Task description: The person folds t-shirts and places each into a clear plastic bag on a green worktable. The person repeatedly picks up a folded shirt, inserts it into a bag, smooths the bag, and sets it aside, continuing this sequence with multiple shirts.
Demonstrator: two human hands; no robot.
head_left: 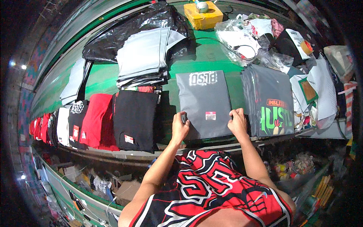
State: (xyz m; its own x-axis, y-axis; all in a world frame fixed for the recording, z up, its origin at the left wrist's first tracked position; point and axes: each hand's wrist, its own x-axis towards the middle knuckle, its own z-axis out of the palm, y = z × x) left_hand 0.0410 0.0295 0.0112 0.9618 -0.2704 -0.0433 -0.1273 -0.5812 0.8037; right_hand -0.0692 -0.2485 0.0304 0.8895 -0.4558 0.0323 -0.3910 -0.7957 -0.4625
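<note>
In front of me on the green table lies a folded dark grey T-shirt [202, 98], apparently in a clear plastic bag. It has a white print at its far end and a small red-and-white sticker near its middle. My left hand [180, 127] is closed at its near left edge, fingers curled. At the opposite side edge, my right hand [238, 123] grips in the same way. Something dark shows at the fingers of both hands; what it is I cannot make out. Right of it sits a stack of bagged grey shirts [268, 94] with a green and orange print.
Folded black shirts [135, 119] and red shirts [99, 121] line the table's left front. Behind them is a pile of grey plastic bags [141, 55] by a black plastic sheet [109, 41]. A yellow box [204, 19] stands far back; crumpled clear packaging [238, 41] lies back right.
</note>
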